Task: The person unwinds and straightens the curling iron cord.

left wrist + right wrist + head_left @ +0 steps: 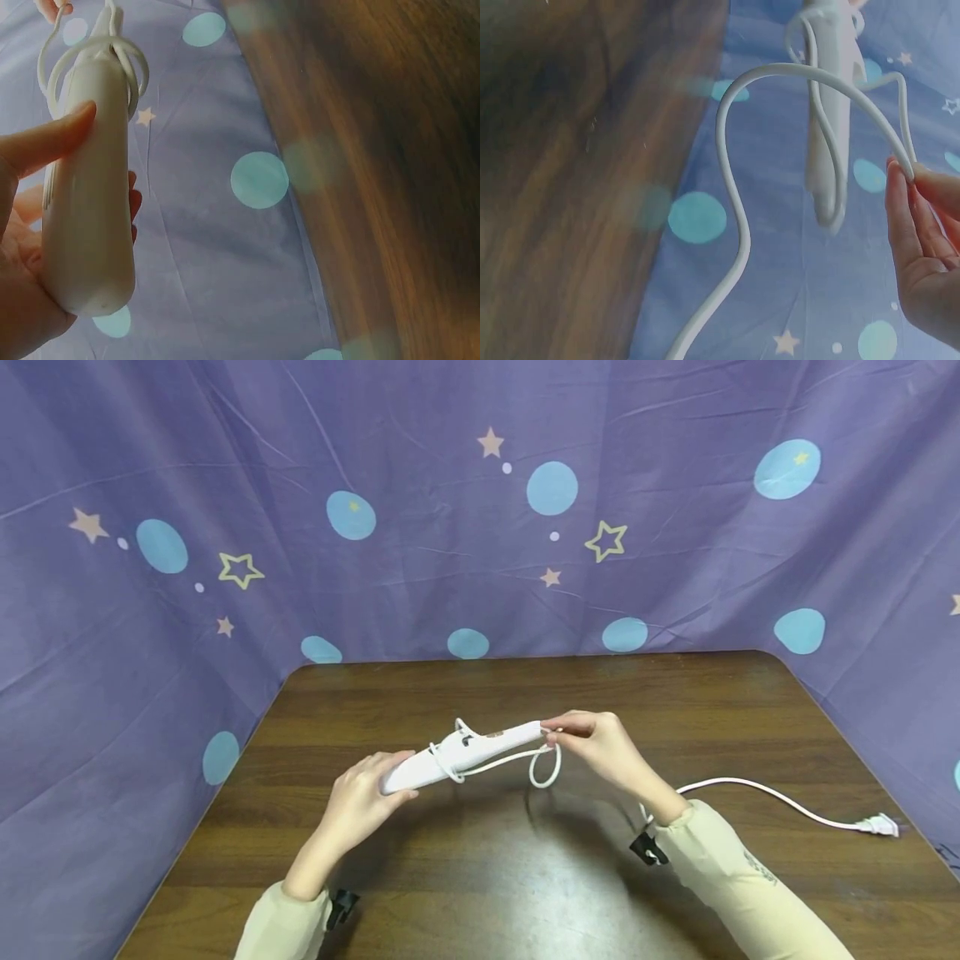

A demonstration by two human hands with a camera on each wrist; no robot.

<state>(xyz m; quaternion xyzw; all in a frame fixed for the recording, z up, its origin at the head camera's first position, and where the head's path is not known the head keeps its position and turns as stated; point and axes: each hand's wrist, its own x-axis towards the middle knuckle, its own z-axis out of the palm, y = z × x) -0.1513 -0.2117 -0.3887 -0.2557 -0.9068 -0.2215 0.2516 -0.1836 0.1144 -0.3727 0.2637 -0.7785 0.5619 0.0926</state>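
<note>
A long white corded appliance (417,771), shaped somewhat like a hair straightener, is held tilted above the table. My left hand (358,803) grips its thick rounded end; the left wrist view shows the thumb lying along the white body (97,202). Around the middle and narrower part runs a white cord (735,202) in loose loops. My right hand (603,747) pinches this cord between thumb and fingertips, near the narrow end. In the right wrist view the cord arches from the fingertips and runs down out of frame.
The cord's far stretch lies on the brown wooden table (480,893) at the right, ending in a white plug (879,825) near the table's right edge. A purple patterned curtain (420,585) hangs behind and at both sides. Black clips (343,908) sit at both sleeve cuffs.
</note>
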